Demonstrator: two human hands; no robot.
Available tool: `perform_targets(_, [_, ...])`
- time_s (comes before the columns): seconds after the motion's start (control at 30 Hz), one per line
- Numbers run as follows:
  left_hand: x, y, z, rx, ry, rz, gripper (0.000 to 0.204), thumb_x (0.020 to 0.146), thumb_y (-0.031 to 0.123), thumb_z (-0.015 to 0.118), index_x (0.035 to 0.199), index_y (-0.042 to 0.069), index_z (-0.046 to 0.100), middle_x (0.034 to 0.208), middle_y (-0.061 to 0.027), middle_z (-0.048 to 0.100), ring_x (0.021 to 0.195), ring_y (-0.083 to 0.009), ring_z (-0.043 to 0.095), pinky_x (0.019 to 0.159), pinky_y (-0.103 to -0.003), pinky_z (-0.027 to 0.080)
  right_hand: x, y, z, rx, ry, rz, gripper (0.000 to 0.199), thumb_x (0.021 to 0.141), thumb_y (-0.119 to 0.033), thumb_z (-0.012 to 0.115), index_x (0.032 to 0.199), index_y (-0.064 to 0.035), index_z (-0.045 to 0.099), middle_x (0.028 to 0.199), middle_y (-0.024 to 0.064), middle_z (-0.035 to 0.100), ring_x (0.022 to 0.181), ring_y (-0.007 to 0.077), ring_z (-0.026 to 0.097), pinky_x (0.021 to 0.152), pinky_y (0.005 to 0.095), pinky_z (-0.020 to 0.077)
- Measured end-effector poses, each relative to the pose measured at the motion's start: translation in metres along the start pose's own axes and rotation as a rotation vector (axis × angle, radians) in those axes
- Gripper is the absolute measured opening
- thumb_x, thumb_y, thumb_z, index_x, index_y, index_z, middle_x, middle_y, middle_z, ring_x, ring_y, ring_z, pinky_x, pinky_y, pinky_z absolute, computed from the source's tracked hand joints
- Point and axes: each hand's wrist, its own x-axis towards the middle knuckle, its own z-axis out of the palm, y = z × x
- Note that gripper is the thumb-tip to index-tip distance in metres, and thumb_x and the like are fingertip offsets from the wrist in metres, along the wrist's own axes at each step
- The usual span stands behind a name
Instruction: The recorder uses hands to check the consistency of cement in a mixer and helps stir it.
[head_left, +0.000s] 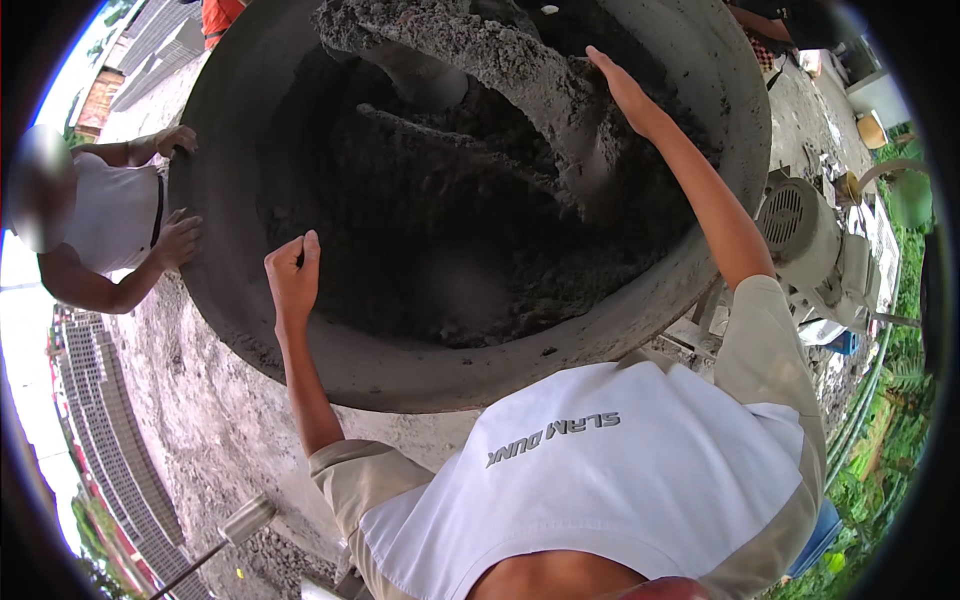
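A large round concrete mixer drum [735, 130] stands before me, with dark grey crumbly mix [420, 240] in it. Across its far part runs a thick mixing arm [480, 60], crusted with cement. Over the near left inside of the drum is my left hand [292, 275], curled into a fist with the thumb up and nothing seen in it. My right hand [628, 95] reaches far into the drum, fingers stretched out, beside the crusted arm; whether it touches the arm I cannot tell.
A co-worker [110, 205] at the left has both hands on the drum's rim. To the right sits a grey motor [800, 225]. Stacked blocks [110, 430] line the left, and a long-handled tool [245, 520] lies at the lower left. Other people show partly at the far edge.
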Motion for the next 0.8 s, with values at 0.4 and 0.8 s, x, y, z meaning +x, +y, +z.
perform_targets(0.4, [-0.002,0.003,-0.003,0.01,0.017,0.019,0.037,0.09,0.014,0.055,0.063,-0.002,0.035,0.054,-0.0058,0.023,0.051,-0.0095,0.022,0.046,-0.032,0.021,0.025,-0.003,-0.077,-0.031,0.48,0.071,0.059,0.093,-0.053,0.038,0.109,-0.0022,0.063,0.114,0.0115,0.058,0.103,0.0255,0.054,0.094,0.0428,0.0392])
perform_targets(0.8, [-0.003,0.001,-0.006,-0.006,0.044,0.014,0.036,0.09,0.017,0.056,0.065,-0.003,0.04,0.055,-0.0072,0.025,0.052,-0.0099,0.024,0.047,-0.031,0.024,0.012,0.005,-0.072,-0.588,0.448,-0.43,0.03,0.092,-0.034,0.053,0.108,-0.0118,0.066,0.101,0.0098,0.065,0.094,0.0236,0.061,0.084,0.0368,0.0474])
